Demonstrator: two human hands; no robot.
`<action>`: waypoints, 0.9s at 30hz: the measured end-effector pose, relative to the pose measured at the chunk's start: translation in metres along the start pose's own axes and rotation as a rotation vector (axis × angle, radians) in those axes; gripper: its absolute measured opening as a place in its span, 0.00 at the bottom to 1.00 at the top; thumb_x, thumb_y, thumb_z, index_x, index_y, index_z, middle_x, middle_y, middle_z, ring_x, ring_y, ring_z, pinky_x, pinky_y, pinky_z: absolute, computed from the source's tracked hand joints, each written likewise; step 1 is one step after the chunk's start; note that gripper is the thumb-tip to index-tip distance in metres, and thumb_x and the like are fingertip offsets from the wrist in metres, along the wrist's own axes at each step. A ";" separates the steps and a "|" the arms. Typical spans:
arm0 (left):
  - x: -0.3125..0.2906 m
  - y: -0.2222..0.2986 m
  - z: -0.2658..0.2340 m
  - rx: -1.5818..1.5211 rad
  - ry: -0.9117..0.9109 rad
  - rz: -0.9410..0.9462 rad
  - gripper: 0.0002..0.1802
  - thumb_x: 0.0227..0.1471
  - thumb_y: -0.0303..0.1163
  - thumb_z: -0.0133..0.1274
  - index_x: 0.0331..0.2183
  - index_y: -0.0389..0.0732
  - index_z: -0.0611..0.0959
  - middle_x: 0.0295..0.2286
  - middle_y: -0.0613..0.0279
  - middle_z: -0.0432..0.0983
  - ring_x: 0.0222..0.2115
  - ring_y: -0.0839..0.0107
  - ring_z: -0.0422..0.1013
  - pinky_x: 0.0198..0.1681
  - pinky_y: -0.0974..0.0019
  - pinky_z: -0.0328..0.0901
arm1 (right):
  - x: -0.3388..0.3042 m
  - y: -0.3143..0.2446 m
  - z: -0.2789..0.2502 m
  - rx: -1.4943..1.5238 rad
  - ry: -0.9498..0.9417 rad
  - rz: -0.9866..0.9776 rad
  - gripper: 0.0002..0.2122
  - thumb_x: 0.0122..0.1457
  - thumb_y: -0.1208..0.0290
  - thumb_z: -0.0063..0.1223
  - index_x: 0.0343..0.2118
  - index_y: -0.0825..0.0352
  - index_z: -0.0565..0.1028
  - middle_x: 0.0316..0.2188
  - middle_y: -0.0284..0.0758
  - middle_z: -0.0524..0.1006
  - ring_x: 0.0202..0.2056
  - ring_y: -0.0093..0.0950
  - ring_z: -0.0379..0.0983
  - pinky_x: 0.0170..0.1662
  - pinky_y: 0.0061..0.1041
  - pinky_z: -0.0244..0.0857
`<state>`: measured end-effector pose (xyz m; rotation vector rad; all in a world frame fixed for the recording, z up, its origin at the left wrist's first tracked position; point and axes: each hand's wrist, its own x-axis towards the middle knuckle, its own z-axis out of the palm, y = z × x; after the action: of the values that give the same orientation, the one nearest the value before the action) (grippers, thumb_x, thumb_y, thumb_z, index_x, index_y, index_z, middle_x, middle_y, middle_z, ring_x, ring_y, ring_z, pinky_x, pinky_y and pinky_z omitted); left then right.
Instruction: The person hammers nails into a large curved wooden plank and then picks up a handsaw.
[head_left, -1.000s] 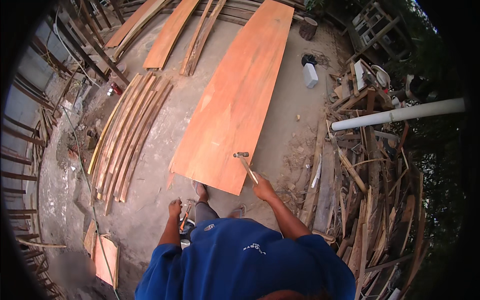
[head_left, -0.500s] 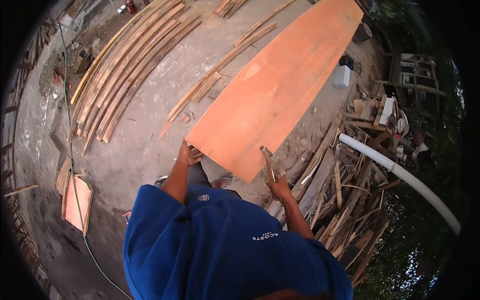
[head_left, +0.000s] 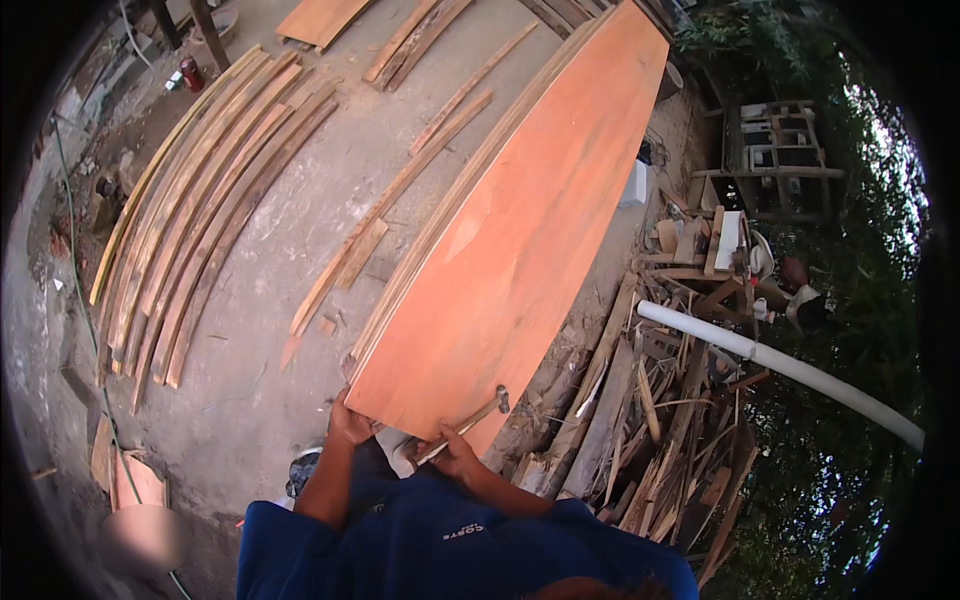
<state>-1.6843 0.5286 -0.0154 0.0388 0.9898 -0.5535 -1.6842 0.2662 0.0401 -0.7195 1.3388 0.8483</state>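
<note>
A long orange-brown plywood sheet (head_left: 500, 270) stretches from just in front of me to the far right. Layered wooden edges show beneath its left side. My left hand (head_left: 350, 422) grips the near left corner of this sheet. At the middle of the near edge is my right hand (head_left: 455, 452), closed round the handle of a hammer (head_left: 480, 415), its fingers against the sheet's edge. The hammer lies slanted over the sheet's near right part, metal head pointing away to the right. The fingers under the sheet are hidden.
Several long timber strips (head_left: 215, 220) lie at the left. Thinner wooden strips (head_left: 390, 210) lie between them and the sheet. Scrap wood (head_left: 690, 400) is heaped at the right, a white pipe (head_left: 780, 365) across it. A green hose (head_left: 85, 260) runs along the far left.
My right hand, with the hammer, has come left to the sheet's near edge. My left hand has closed on the corner. The layered edges along the sheet's left side now show.
</note>
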 end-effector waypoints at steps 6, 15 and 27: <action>0.004 0.008 -0.010 -0.012 0.051 -0.054 0.28 0.57 0.53 0.38 0.49 0.50 0.81 0.45 0.62 0.81 0.47 0.57 0.76 0.56 0.41 0.60 | 0.009 0.014 0.020 0.198 -0.019 -0.094 0.14 0.67 0.57 0.50 0.46 0.61 0.69 0.33 0.41 0.76 0.31 0.38 0.74 0.37 0.40 0.73; 0.005 0.010 -0.014 0.019 0.066 -0.126 0.25 0.56 0.57 0.44 0.46 0.54 0.82 0.43 0.65 0.81 0.45 0.63 0.74 0.51 0.47 0.63 | 0.023 0.010 0.001 0.149 -0.126 -0.147 0.14 0.67 0.58 0.49 0.48 0.61 0.68 0.40 0.42 0.76 0.34 0.42 0.75 0.36 0.45 0.74; -0.066 0.004 -0.037 0.766 0.492 0.051 0.41 0.56 0.65 0.47 0.57 0.41 0.73 0.48 0.56 0.77 0.50 0.61 0.68 0.54 0.55 0.62 | -0.080 -0.065 0.007 -0.083 0.001 -0.088 0.12 0.63 0.62 0.56 0.26 0.59 0.69 0.17 0.29 0.67 0.18 0.25 0.67 0.21 0.26 0.64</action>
<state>-1.7393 0.5700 0.0164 0.9158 1.1921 -0.8734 -1.6273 0.2291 0.1186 -0.8382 1.2696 0.8366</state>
